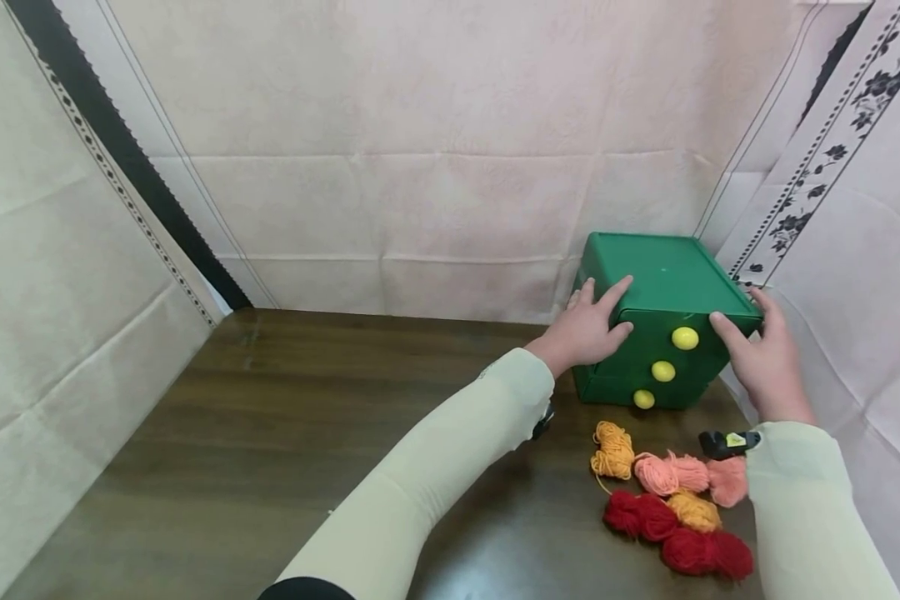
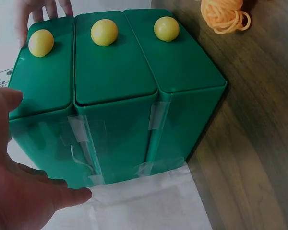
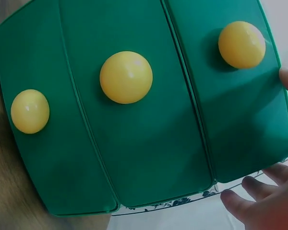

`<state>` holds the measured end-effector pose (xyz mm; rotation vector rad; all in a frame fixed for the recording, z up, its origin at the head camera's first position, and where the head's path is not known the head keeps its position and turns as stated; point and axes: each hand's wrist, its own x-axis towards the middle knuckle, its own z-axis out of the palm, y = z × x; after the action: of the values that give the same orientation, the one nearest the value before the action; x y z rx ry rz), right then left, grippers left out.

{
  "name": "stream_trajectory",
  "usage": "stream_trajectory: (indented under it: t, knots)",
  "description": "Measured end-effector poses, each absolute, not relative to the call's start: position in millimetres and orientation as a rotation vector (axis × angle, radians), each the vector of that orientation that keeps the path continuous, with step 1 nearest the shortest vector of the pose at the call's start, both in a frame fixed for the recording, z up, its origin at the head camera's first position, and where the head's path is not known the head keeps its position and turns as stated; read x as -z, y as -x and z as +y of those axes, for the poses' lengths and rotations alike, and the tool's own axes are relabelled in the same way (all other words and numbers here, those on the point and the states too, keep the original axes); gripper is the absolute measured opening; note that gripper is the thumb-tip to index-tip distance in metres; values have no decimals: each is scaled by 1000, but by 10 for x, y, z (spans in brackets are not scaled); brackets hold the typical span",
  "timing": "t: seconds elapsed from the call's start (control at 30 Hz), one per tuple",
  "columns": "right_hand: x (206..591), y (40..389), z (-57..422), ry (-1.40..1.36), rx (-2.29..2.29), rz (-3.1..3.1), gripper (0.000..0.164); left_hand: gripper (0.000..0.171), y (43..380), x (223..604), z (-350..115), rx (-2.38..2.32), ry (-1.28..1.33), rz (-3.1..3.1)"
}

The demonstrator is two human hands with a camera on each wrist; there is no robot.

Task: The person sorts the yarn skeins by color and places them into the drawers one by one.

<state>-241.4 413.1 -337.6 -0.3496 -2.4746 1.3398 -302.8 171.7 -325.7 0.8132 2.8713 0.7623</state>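
Note:
A green box of three stacked drawers (image 1: pixel 663 271), each with a round yellow knob (image 1: pixel 685 337), stands at the table's right rear. My left hand (image 1: pixel 587 327) is spread at its upper left edge, thumb toward the front. At the upper right front corner is my right hand (image 1: pixel 774 367), its thumb near the front edge and its fingers along the right side. Strips of clear tape (image 2: pixel 158 115) show on the box's side in the left wrist view. Whether each palm presses the box is hard to tell. All the drawers look closed.
In front of the box lie several yarn bundles: orange yarn (image 1: pixel 612 450), pink yarn (image 1: pixel 671 473) and red yarn (image 1: pixel 708 553). Behind the brown wooden table (image 1: pixel 307 433) hangs a pale cloth (image 1: pixel 450 208). A patterned cloth (image 1: pixel 862 333) hangs close to the box's right side.

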Motion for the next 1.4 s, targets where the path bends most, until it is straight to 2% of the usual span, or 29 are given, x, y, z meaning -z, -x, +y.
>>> stream_trajectory:
  t: [0.33, 0.8, 1.4]
  knots:
    - [3474, 2469, 4150, 300, -1518, -2381, 72, 56, 3039, 3312, 1777, -956, -817, 2764]
    - [3512, 2491, 4185, 221, -1770, -2031, 32, 36, 3048, 3395, 1818, -1344, -835, 2599]
    - [3528, 2466, 4071, 162, -1894, -1887, 25, 29, 2957, 3389, 1753, -1545, -734, 2497]
